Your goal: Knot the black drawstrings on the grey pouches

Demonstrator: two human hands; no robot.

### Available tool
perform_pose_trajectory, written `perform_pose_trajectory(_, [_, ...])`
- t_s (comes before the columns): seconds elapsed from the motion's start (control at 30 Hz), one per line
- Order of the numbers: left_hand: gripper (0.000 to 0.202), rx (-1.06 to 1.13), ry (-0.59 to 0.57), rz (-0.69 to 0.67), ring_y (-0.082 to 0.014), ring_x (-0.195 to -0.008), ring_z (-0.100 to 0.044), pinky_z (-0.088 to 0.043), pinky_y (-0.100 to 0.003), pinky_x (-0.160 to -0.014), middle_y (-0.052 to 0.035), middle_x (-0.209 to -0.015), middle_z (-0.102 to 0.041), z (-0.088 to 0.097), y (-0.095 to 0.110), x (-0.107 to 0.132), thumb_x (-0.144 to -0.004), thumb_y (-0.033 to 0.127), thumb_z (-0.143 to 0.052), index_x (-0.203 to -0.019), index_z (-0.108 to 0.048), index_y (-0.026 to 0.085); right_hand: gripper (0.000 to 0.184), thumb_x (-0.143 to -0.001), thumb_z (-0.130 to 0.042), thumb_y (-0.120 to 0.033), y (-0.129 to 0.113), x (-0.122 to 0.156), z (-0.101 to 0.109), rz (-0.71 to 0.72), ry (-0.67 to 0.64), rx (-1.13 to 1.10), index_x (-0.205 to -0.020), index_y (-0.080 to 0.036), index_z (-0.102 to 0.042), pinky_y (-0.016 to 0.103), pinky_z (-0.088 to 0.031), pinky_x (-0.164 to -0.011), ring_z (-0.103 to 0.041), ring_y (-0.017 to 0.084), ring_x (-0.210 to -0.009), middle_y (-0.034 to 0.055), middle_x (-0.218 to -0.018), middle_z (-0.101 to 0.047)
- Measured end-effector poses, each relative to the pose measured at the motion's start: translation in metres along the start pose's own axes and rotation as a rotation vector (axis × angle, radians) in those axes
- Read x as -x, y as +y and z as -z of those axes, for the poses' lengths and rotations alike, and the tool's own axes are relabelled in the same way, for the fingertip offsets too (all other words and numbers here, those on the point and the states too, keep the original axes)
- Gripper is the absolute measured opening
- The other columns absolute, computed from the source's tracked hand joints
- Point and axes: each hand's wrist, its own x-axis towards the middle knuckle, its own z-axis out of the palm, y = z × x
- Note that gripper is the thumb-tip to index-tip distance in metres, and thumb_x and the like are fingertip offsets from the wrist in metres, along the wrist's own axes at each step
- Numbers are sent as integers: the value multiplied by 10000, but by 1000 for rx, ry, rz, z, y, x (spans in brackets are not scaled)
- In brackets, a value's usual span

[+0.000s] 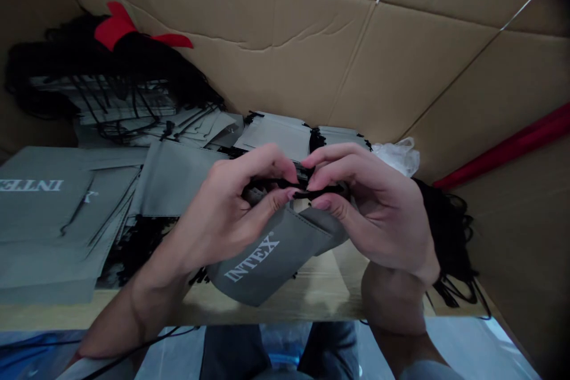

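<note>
- Brown cardboard panels (pixel 312 41) wall in the pale wooden tabletop (pixel 320 297).
- Left hand (pixel 222 214) and right hand (pixel 378 214) both pinch the thin black drawstring cord (pixel 320 193) at the mouth of the grey fabric INTEX pouch (pixel 267 261), held above the table's near edge.
- Risk, judged: the thin cord could slip from the fingertips and the pouch would drop.
- Pouch contents: cannot tell; it hangs flat.
- Stacked flat grey pouches (pixel 44 231) at left, none visibly filled.

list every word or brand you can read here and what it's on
"INTEX": white letters on the grey pouch that the left hand and right hand hold.
"INTE": white, upside down, on the flat grey bag at left, cut off by the picture's edge.
No other text can be read.
</note>
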Motion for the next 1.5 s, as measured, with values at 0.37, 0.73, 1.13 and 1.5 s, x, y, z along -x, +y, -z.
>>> perform_pose_trajectory(0.37, [243, 114, 195, -91, -147, -877, -762, -623, -282, -751, -3, -1003, -836, -12, -6, 3, -900, 254, -1019, -1096, -874, 269, 170, -956, -975, -255, -1, -1, -18, -124, 233, -84, -1074, -290, -858, 338, -729, -778, -835, 208, -894, 10, -1010, -869])
perform_pose_trajectory(0.73, [88, 75, 185, 110, -175, -821, -798, -667, -318, -728, 21, -972, -873, 0, 3, 4, -997, 373, -930, -1045, -880, 318, 89, -1014, -925, -304, -1, 3, -3, -31, 268, 147, -1085, -320, -874, 399, -650, -743, -793, 237, -886, 12, -1009, -869])
perform_pose_trajectory(1.13, [90, 95, 187, 112, -137, -802, -808, -668, -289, -741, 72, -972, -893, 0, 5, 3, -974, 309, -953, -1037, -898, 342, 206, -991, -933, -249, -11, 4, 3, 10, 121, 202, -1101, -420, -898, 483, -711, -741, -834, 276, -827, -25, -1022, -903])
perform_pose_trajectory(1.5, [61, 68, 151, 106, -131, -801, -802, -651, -265, -738, 60, -954, -888, 3, 5, 2, -993, 307, -932, -1040, -901, 332, 316, -1016, -922, -268, -8, 7, 6, -20, 119, 153, -1277, -431, -854, 461, -758, -817, -880, 271, -876, -38, -1006, -909])
